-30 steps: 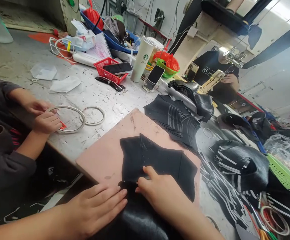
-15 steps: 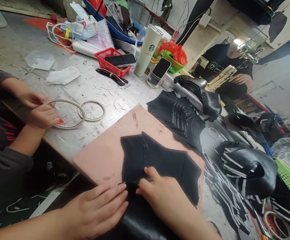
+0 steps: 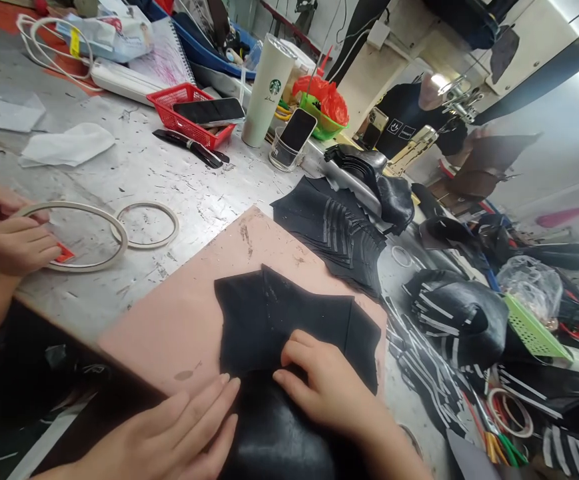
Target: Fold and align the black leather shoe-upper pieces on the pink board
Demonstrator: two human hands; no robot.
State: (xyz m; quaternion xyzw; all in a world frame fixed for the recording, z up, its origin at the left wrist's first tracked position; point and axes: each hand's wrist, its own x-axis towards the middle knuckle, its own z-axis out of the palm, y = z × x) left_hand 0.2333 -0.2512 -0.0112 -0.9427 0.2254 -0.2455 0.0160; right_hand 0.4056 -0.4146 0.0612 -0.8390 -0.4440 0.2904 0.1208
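Observation:
A black panel (image 3: 294, 310) with seams and pointed corners lies on a pink board (image 3: 169, 327). Shiny black leather (image 3: 279, 427) adjoins its near edge and runs down toward me. My left hand (image 3: 169, 433) rests at the left side of this leather, fingers stretched out and close together, tips near the panel's lower left corner. Over the seam between panel and leather sits my right hand (image 3: 324, 383). Its fingers are bent against the black panel, and its thumb stays apart from them on the leather. I see nothing pinched between them.
At left, another person's hands (image 3: 9, 240) hold a ring-shaped tape roll (image 3: 119, 247). A stack of black panels (image 3: 329, 233) lies beyond the board. Nearby stand a tumbler (image 3: 268, 93), a red basket (image 3: 189, 120) and a utility knife (image 3: 189, 147). Scissors (image 3: 504, 443) lie at right.
My view has swung right, so the table things appear farther left. My left fingertips have drawn back slightly from the right hand. The right hand's fingers are more bent.

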